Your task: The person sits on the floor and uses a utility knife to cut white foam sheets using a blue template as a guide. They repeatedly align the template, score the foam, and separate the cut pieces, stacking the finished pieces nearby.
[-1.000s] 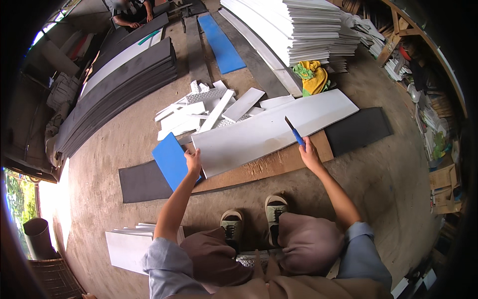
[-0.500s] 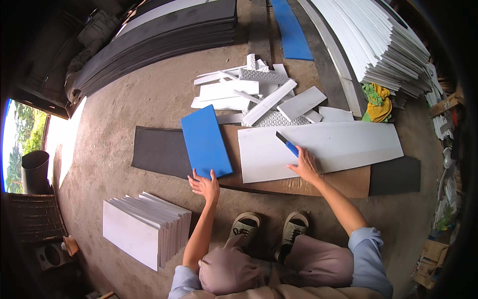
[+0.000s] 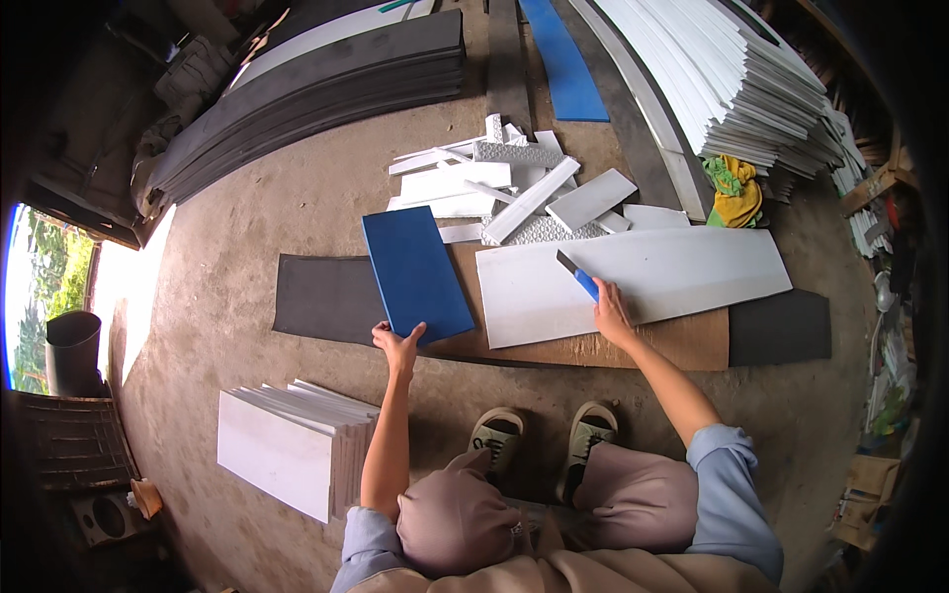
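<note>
The left hand [image 3: 398, 348] grips the near edge of a flat blue rectangular panel [image 3: 417, 272]; right of it, the right hand [image 3: 613, 311] clasps a blue-handled cutter [image 3: 586, 286] over a long white sheet [image 3: 702, 267]. White scraps [image 3: 534, 203] lie farther off.

One view, upright, from the left fisheye on my head. Faces steeply down and forward: my mauve-clothed knees [image 3: 457, 519] close at the lower edge, my bare left hand [image 3: 398, 348] and bare right hand [image 3: 613, 312] mid-frame, grey-brown floor [image 3: 232, 212] beyond, straight edges bending toward the rim.
</note>
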A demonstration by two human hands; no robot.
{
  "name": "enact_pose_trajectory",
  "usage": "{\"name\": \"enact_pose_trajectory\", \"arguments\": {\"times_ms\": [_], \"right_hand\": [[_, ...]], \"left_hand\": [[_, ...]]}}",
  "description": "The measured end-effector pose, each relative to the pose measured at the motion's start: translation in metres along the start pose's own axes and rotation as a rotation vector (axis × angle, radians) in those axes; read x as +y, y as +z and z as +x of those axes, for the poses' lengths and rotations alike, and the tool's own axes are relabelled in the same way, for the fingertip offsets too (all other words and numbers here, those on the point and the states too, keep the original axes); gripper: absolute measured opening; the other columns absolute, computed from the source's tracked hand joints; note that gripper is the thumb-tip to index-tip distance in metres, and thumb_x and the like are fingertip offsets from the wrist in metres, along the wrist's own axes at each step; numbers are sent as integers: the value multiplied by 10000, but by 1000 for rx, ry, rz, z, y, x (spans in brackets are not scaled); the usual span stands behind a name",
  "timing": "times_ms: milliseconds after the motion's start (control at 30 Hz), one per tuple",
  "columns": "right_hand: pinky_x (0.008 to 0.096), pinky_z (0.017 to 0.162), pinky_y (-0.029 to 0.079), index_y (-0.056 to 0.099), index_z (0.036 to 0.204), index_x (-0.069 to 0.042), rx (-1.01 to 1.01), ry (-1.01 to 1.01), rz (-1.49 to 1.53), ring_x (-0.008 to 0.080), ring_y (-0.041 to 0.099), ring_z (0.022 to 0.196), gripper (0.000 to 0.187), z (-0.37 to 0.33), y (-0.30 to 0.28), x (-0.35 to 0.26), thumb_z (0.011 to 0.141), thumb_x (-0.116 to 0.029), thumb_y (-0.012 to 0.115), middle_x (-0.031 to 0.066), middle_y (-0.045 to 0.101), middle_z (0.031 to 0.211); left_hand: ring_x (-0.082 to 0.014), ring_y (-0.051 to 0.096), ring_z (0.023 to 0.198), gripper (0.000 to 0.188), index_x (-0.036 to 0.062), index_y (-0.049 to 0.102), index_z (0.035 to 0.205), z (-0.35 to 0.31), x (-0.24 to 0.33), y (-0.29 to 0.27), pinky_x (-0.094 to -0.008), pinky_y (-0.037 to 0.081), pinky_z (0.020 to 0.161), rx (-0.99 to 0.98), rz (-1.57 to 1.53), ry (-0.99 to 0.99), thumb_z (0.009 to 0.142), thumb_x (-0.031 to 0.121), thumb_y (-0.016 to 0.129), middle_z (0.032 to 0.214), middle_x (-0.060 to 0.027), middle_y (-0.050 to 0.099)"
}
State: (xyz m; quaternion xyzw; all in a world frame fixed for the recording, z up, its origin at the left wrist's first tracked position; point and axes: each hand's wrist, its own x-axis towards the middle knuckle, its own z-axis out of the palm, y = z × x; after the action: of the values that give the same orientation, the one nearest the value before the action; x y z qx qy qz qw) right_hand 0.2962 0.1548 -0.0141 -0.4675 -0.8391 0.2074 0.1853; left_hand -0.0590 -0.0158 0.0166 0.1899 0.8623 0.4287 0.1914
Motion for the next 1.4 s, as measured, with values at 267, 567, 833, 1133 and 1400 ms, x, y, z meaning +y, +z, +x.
{"name": "enact_pose_trajectory", "arguments": {"times_ms": [267, 567, 833, 1133, 1400], "right_hand": [[407, 764, 381, 346, 1175, -63, 421, 522, -138, 334, 464, 895, 478, -34, -63, 88, 732, -2, 514, 188, 442, 942], [438, 866, 316, 380, 1187, -57, 321, 565, -521, 326, 415, 973, 470, -63, -68, 96, 744, -49, 537, 171, 472, 1031], [339, 787, 398, 348, 1220, -41, 65, 277, 140, 242, 459, 862, 531, -10, -50, 25, 753, -81, 596, 151, 449, 1025], [334, 825, 405, 348, 1240, -114, -32, 367, 195, 250, 484, 950, 607, 9, -46, 4, 705, -34, 625, 167, 459, 1128], [339, 828, 407, 356, 1230, -111, -29, 345, 148, 251, 478, 967, 641, 7, -46, 10, 666, -16, 644, 171, 444, 1142]], "left_hand": [[-95, 510, 820, 350, 16, 460, 1081, -13, 105, -33, -204, 433, 694, -252, -689, 324, 790, 131, 617, 935, -57, 543], [-222, 560, 835, 511, 44, 465, 1139, 15, 93, 102, -299, 450, 748, -674, -93, 612, 717, 232, 682, 965, -152, 563], [-238, 602, 803, 522, -4, 484, 1129, -8, 52, 91, -336, 477, 711, -493, 141, 495, 668, 123, 691, 1010, -184, 510], [-217, 607, 779, 491, 35, 519, 1128, -7, 45, 84, -325, 468, 722, -553, 46, 484, 659, 48, 662, 976, -142, 547], [-206, 608, 804, 520, 69, 492, 1174, -9, 53, 86, -306, 479, 713, -592, 111, 405, 684, 84, 665, 971, -133, 547]]}}
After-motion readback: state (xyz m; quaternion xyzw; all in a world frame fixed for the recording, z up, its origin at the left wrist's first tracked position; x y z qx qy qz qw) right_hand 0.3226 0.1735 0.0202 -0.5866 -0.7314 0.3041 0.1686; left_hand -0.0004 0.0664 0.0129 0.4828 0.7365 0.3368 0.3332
